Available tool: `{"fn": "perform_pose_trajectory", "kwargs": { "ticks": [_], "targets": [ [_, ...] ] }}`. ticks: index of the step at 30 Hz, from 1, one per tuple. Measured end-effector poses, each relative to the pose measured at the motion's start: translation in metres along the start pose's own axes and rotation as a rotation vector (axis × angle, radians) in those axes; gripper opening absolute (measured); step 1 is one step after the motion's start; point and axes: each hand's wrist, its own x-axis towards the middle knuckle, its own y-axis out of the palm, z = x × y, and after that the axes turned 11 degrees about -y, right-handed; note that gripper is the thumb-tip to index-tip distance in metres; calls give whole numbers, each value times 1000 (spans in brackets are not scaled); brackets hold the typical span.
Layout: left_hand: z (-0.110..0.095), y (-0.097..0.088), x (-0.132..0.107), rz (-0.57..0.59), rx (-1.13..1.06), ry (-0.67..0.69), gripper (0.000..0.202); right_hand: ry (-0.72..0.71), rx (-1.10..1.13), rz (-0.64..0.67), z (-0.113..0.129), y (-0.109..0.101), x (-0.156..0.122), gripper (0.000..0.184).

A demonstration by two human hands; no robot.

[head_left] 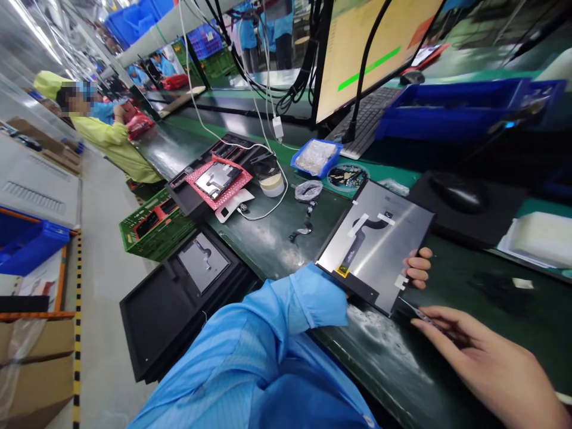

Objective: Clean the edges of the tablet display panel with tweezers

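Note:
My left hand (417, 268) holds a tablet-sized display panel (393, 232) from beneath, its fingertips curled round the right edge and the palm hidden. The panel is tilted, silvery back up, with a dark flex cable (356, 247) and several white tape pieces on it. A yellow patch (343, 269) marks the cable's lower end. My right hand (482, 351) pinches a pair of metal tweezers (420, 314); their tips are close to the panel's lower right corner, and I cannot tell whether they touch. A loose flex cable (304, 223) lies left of the panel on the green bench.
Black trays (156, 322) with another panel stand at the bench's left edge. Pink bubble wrap (227, 193), a tape roll (271, 183), a small blue tray (316, 157) and a mouse (460, 192) lie around. A monitor (370, 47) stands behind. A person in yellow (109, 140) works further left.

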Motion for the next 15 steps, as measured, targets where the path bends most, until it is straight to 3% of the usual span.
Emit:
{"fn": "perform_pose_trajectory", "kwargs": {
  "ticks": [3,7,11,15],
  "targets": [
    [-3,5,-5,-40,89,-98,52,-48,-39,-7,-1,2,0,48],
    [-6,8,-12,-24,115,-121,51,-74,-50,-26,0,3,1,56],
    [-5,5,-15,15,117,-107,48,-25,-25,-11,2,3,2,54],
    [-3,-3,-7,37,118,-72,45,-145,-46,-61,1,6,4,51]
  ]
}}
